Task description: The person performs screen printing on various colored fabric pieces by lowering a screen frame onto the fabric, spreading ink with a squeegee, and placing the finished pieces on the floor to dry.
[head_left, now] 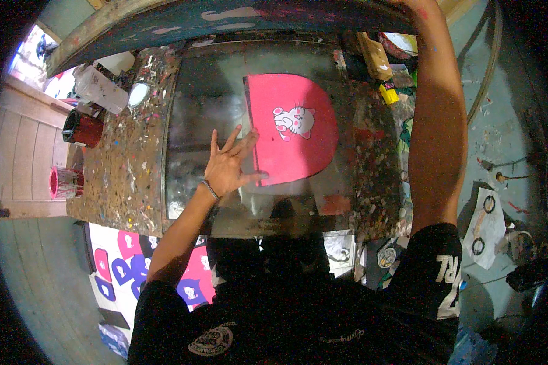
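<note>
Grey, glossy flat board on a brown wooden table spattered with paint. Bright pink, D-shaped flat piece lies on the board, nearer its right edge than its left; straight side, with a narrow dark strip, faces the board's left edge, curved side its right. White cat print on the piece, sideways, head toward the board's right edge.

Left hand: palm down, fingers spread wide, nothing gripped. Thumb and one fingertip at the straight side of the piece; other fingers reach over bare board. Dark bracelet on the wrist.

Right hand: arm raised, hand at the right end of a large wood-edged frame with a dark blue face above the board's far edge. Mostly cut off; cannot tell how its fingers are closed.

Along the table's left edge: dark red tub, pink-rimmed container. Toward the far left corner: translucent whitish plastic bottle. By the right edge: small yellow object. Below the near left corner: purple and pink cat-printed pieces.
</note>
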A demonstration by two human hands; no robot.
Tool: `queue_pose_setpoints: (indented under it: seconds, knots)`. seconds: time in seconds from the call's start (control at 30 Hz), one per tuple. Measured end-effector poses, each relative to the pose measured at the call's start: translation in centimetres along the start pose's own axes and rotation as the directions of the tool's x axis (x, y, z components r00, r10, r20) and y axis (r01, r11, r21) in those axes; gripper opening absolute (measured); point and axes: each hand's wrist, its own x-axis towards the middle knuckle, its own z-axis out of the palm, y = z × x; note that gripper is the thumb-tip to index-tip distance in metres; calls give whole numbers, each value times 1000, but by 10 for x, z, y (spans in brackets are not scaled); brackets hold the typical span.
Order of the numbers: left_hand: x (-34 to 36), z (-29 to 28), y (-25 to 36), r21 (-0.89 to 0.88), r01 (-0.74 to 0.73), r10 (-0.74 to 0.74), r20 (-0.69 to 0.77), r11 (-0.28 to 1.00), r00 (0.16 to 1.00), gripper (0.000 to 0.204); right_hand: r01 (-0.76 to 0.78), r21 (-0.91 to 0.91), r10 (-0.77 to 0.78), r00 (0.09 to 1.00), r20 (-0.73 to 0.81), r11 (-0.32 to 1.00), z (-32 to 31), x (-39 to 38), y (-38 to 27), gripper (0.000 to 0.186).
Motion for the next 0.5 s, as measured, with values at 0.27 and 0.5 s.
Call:
queue_pose_setpoints:
  seconds: [0.27,0.5]
  knots:
    - [37,-2,54,-444,-16,-24,-83,896,996,69,71,-54,-79,984,-162,996,7,-11,-10,64]
    - [128,-116,190,74,-145,163,-500,987,851,82,-38,38,36,999,40,999,-1,-15,1,56]
